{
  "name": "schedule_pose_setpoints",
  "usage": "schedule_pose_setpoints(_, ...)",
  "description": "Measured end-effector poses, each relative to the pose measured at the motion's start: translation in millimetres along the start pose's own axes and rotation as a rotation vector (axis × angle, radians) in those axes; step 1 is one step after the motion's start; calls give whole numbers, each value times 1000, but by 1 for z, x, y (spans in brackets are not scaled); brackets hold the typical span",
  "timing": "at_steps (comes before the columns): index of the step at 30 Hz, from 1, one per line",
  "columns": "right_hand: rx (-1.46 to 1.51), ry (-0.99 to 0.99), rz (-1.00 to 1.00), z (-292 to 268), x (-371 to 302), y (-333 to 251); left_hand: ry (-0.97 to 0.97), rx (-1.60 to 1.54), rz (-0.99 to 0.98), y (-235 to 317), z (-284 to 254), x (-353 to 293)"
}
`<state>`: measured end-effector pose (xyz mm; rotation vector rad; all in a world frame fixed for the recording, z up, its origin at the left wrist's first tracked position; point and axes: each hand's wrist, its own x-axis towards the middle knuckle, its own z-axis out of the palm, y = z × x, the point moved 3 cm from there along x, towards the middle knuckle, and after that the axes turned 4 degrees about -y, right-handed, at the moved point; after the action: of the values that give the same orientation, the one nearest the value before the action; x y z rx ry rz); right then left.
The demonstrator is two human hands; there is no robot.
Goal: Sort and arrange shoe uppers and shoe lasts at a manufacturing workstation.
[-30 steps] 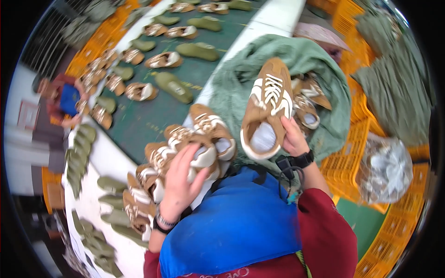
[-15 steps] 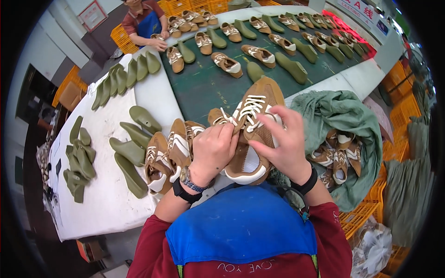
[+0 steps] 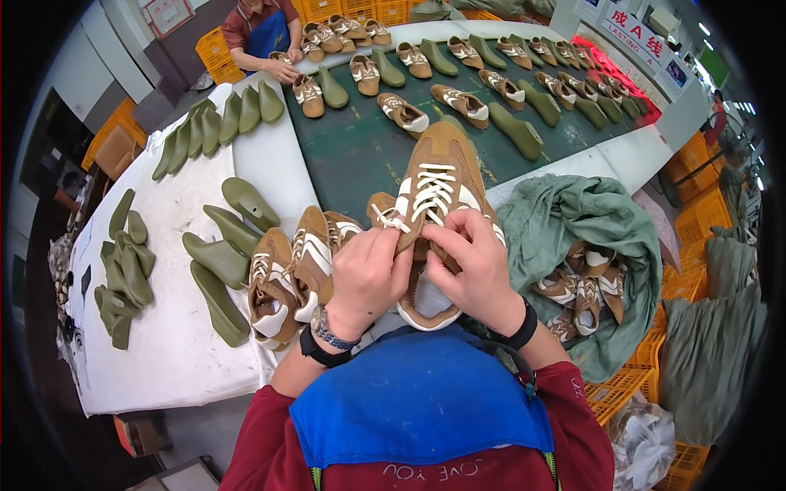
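Observation:
A brown sneaker (image 3: pixel 444 159) with white stripes and white laces is in front of my chest, toe pointing away from me. The fingers of my left hand (image 3: pixel 365 274) are closed on the left edge of its lacing, beside a white lace end. Across the opening, my right hand (image 3: pixel 479 268) pinches the upper near the top of the laces; the fingertips partly hide what lies between them. The white lining shows below, at the heel. Close by my left wrist stand more brown sneakers (image 3: pixel 273 282), next to loose green shoe lasts (image 3: pixel 219 307).
A green conveyor belt (image 3: pixel 344 168) carries rows of sneakers and lasts. More lasts (image 3: pixel 131 270) lie on the white table (image 3: pixel 176 360) at left. Right of me, green cloth (image 3: pixel 565 204) surrounds several sneakers above orange crates (image 3: pixel 626 389). Across the table works another person (image 3: pixel 266 37).
My right hand has come in from the sneaker's right side to its lacing and closed there. The sneaker has turned a little more upright, toe straighter ahead. My left hand keeps its hold.

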<state>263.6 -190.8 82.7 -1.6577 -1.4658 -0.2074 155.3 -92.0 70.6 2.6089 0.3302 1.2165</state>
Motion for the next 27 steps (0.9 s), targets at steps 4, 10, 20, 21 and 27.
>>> schedule_pose_setpoints(4, 7, -114, -4, -7, 7, -7, 9, -44, -2, 0, -3, 2)
schedule_pose_setpoints(10, 228, -286, 5, 9, -8, 8, -55, -330, -433, -23, -4, -12)
schedule_pose_setpoints(20, 4, -288, 71, 0, -24, 8, -253, -101, 75, 10, 18, -16)
schedule_pose_setpoints(21, 25, -304, 86, 1, -26, 11, -260, -80, 77, 10, 17, -18)
schedule_pose_setpoints(27, 49, -212, 206, -3, -30, 14, -312, -25, 23, 4, 10, -18)
